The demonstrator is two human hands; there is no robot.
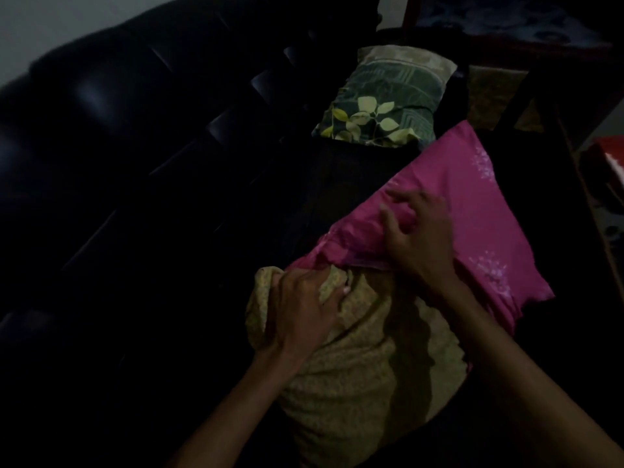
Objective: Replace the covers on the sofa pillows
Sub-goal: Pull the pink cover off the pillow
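A yellowish patterned pillow (358, 376) lies on the dark sofa seat, its far end inside a pink cover (462, 211) with pale flower prints. My left hand (304, 312) grips the pillow's near left corner, fingers curled into the fabric. My right hand (418, 234) bunches the pink cover near its open edge, fingers curled in the cloth. A second pillow (385, 99) in a green leaf-print cover lies farther back on the seat.
The black tufted sofa back (135, 106) runs along the left. A dark wooden frame (540, 106) and floor lie to the right, with a red object (607, 157) at the right edge. The room is dim.
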